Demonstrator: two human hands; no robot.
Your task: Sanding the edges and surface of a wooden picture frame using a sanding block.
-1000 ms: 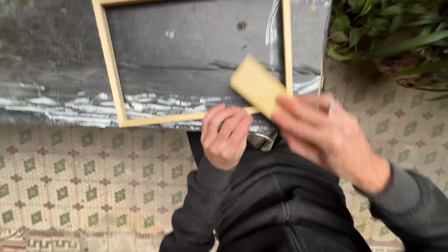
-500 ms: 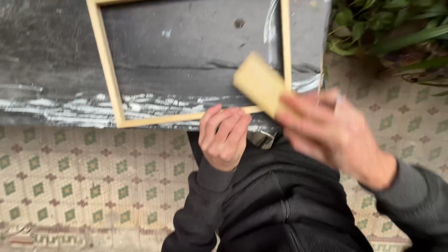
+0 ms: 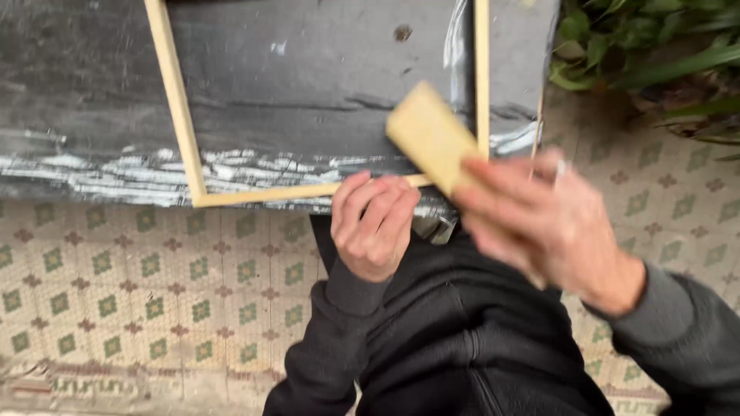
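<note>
Two hands work at the near edge of a dark, paint-streaked desk, where a pale wooden frame lies flat with its near rail just at the desk's edge. Going from the left, the frame's left rail runs away into the far part of the view, and white smears mark the desk's near face below it. The left hand is curled narrow, its fingers folded over the near rail and pinning it against the edge. To its right, the right hand, blurred, grips a tan rectangular block by its near end, the far end lifted over the frame's near right corner. Patterned floor tiles lie below, and green plants stand at the far right. The frame overhangs little, yet a hard push from the block could likely skid it off the edge if the left hand slackens, or catch the left fingers, which sit close beside the block.
</note>
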